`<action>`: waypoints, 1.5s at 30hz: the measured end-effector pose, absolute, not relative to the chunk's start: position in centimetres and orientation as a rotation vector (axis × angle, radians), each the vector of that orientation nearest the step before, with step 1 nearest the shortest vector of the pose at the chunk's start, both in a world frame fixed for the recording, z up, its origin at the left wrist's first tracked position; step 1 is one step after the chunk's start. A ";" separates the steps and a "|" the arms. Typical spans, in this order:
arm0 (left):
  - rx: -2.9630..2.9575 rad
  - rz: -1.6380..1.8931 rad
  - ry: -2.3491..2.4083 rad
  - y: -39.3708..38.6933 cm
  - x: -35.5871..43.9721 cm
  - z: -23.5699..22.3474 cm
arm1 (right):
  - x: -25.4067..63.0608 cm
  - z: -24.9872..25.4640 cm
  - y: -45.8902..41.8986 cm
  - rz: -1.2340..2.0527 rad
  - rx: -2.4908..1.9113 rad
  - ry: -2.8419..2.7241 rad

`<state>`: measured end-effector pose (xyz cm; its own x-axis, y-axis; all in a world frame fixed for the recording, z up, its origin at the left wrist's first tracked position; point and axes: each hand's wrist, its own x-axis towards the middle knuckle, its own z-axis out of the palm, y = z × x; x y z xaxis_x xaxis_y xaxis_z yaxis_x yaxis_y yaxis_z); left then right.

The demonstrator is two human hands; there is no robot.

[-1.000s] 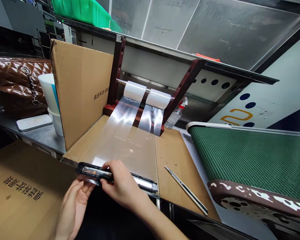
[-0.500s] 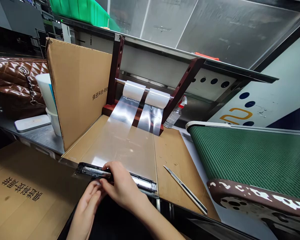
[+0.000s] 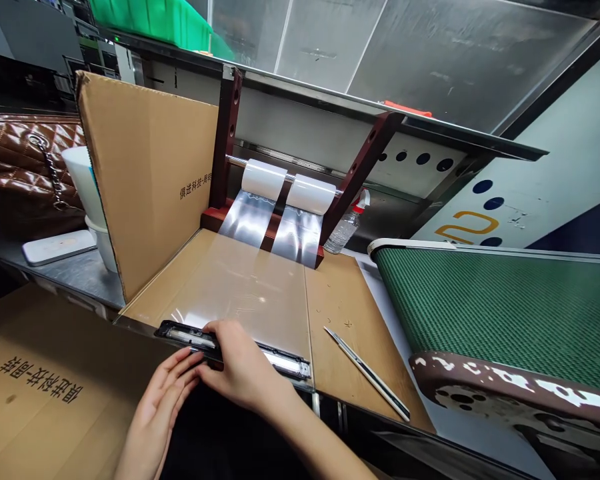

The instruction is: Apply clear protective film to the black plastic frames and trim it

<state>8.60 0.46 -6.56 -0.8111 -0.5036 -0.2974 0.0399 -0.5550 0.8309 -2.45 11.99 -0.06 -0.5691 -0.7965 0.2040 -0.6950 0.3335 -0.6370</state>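
Observation:
A long, narrow black frame with a clear, shiny strip inside (image 3: 287, 364) lies along the front edge of the film-covered cardboard. My right hand (image 3: 240, 363) spans its middle and grips it, fingers over the far side and thumb at the near side. My left hand (image 3: 163, 400) is at the frame's near edge, fingers stretched out and fingertips close to my right thumb; whether they touch the frame I cannot tell. Clear film (image 3: 235, 283) runs toward the frame from two white film rolls (image 3: 311, 193) on a rod. A utility knife (image 3: 367, 373) lies to the right.
An upright cardboard sheet (image 3: 150, 173) stands at the left, with stacked white cups (image 3: 83, 177) and a white flat case (image 3: 59, 247) behind it. A spray bottle (image 3: 344, 230) stands near the dark red roll stand (image 3: 223, 140). A green conveyor belt (image 3: 510, 307) runs along the right.
My left hand has moved slightly left and down, its fingers straightening from a bent, pinched shape. My right hand keeps its hold on the frame. The view has shifted slightly.

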 end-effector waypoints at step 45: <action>0.784 -2.075 -1.320 -1.8 8.9 -6.6 | -2.3 -1.5 12.0 -1.185 -1.413 2.522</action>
<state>8.95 -1.78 -6.56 -0.6762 -0.7146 -0.1793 0.1406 -0.3640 0.9207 -2.35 11.98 -1.55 -0.5907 -0.7367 0.3293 -0.7237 0.3032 -0.6199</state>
